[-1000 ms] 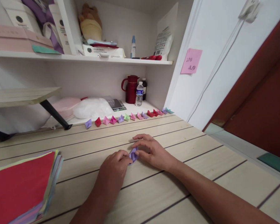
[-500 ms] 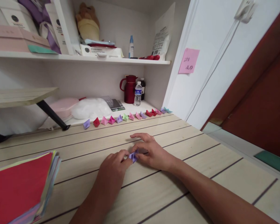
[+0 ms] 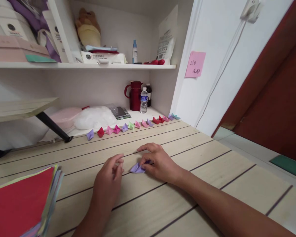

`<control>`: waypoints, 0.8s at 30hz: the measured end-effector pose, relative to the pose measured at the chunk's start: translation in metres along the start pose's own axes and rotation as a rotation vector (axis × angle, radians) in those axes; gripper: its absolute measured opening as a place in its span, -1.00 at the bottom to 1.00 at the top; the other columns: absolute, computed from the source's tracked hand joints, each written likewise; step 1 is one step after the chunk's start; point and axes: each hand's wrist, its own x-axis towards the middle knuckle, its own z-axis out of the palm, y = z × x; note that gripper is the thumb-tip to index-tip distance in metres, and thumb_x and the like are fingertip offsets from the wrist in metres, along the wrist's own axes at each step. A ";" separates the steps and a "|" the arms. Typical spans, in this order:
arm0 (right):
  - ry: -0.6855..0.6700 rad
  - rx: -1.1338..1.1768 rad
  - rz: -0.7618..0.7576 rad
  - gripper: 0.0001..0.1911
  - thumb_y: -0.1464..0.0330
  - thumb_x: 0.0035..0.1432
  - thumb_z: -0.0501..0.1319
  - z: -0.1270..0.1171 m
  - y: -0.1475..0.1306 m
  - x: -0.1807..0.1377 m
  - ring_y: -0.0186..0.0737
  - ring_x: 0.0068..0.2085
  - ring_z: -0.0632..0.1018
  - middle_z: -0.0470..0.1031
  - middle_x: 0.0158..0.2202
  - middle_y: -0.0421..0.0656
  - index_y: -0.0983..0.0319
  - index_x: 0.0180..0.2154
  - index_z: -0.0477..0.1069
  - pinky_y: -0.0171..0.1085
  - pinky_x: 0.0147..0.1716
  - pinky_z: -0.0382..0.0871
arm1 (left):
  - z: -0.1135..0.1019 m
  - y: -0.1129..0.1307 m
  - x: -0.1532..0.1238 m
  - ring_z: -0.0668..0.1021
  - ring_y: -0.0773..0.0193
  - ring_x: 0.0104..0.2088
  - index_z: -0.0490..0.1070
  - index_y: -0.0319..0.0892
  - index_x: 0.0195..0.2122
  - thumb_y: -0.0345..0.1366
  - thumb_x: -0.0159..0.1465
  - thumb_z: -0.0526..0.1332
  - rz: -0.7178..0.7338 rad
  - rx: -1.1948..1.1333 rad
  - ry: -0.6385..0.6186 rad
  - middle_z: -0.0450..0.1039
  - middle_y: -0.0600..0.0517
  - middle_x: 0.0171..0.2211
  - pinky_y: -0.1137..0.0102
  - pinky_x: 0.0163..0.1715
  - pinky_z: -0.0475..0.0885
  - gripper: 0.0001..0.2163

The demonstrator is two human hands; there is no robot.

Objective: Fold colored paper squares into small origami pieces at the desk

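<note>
A small purple paper boat [image 3: 137, 168] is pinched between the thumb and index finger of my right hand [image 3: 158, 163], just above or on the striped wooden tabletop [image 3: 187, 197]. Its right part is hidden by those fingers. To the left of it, my left hand [image 3: 110, 177] is apart from the paper, fingers loosely curved with a gap to the thumb and nothing held. Along the back edge of the table stands a row of several folded paper boats, among them a red one [image 3: 100, 132], a light green one [image 3: 131, 125] and a teal one [image 3: 175, 116].
A stack of coloured paper [image 3: 19, 200], red on top, lies at the left front. Behind the row are a clear plastic bag [image 3: 95, 118], a dark red jug [image 3: 135, 95] and a water bottle [image 3: 143, 100]. A small raised stand [image 3: 22, 108] is at the left.
My left hand has let go of the purple paper boat and moved left. My right hand still pinches the boat, and more of its left side now shows. The view has shifted slightly.
</note>
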 end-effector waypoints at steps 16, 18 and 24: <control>0.032 0.222 0.196 -0.81 0.38 0.10 0.31 0.006 -0.017 0.000 -0.16 -0.23 0.55 0.59 -0.31 -0.14 0.21 -0.54 0.44 -0.24 -0.23 0.36 | -0.003 -0.002 0.000 0.61 0.14 -0.22 0.55 -0.09 -0.23 -0.14 0.22 0.10 -0.165 -0.061 -0.074 0.62 0.00 -0.25 0.23 -0.14 0.46 -0.73; 0.014 0.286 0.239 -0.79 0.34 0.15 0.27 0.004 -0.016 0.000 -0.17 -0.27 0.54 0.58 -0.35 -0.15 0.20 -0.52 0.45 -0.26 -0.27 0.35 | -0.003 -0.001 -0.001 0.59 0.14 -0.17 0.55 -0.07 -0.25 -0.17 0.23 0.10 -0.124 -0.037 -0.099 0.61 0.01 -0.22 0.22 -0.09 0.43 -0.75; 0.039 0.305 0.344 -0.83 0.37 0.21 0.18 0.005 -0.003 0.002 -0.21 -0.34 0.53 0.58 -0.29 -0.14 0.21 -0.22 0.54 -0.26 -0.31 0.37 | -0.002 0.002 -0.002 0.54 0.11 -0.12 0.54 -0.11 -0.23 -0.13 0.29 0.04 -0.035 0.016 -0.132 0.59 -0.02 -0.20 0.17 -0.04 0.38 -0.70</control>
